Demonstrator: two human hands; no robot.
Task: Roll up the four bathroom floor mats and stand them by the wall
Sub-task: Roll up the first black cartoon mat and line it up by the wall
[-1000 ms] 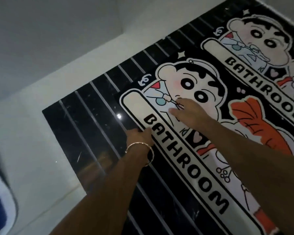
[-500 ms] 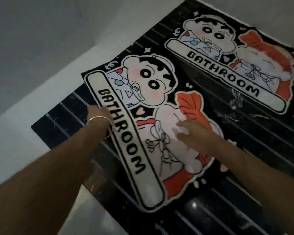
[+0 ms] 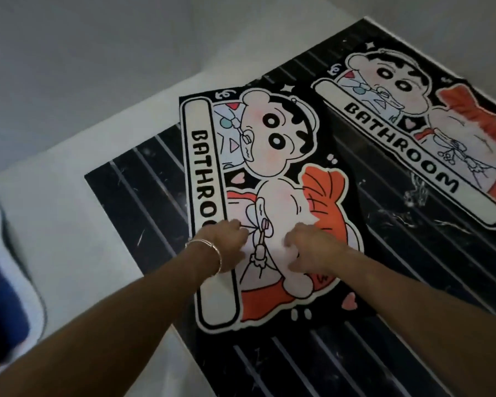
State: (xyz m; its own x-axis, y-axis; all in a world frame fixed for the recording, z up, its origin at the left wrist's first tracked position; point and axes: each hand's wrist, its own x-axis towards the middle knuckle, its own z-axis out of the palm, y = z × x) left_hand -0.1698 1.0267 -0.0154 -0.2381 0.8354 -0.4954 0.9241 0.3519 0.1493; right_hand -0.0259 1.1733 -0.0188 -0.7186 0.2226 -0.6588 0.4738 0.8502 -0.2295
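Observation:
Two flat mats with a cartoon child and the word BATHROOM lie on a black striped floor panel (image 3: pixel 143 196). The near mat (image 3: pixel 269 144) lies turned at an angle, its far left corner over the white floor. The far mat (image 3: pixel 413 116) lies flat at the upper right, apart from the near one. My left hand (image 3: pixel 226 239), with a thin bracelet at the wrist, and my right hand (image 3: pixel 304 247) sit side by side on the middle of the near mat. Their fingers are curled and pinch its surface.
White floor (image 3: pixel 69 224) borders the black panel on the left and meets a grey wall (image 3: pixel 98 53) beyond. A blurred blue and white object (image 3: pixel 0 282) sits at the left edge. Only two mats are in view.
The near mat has turned and slid toward me, its far corner now off the black panel. Both hands have moved from its upper part to its middle and closer together.

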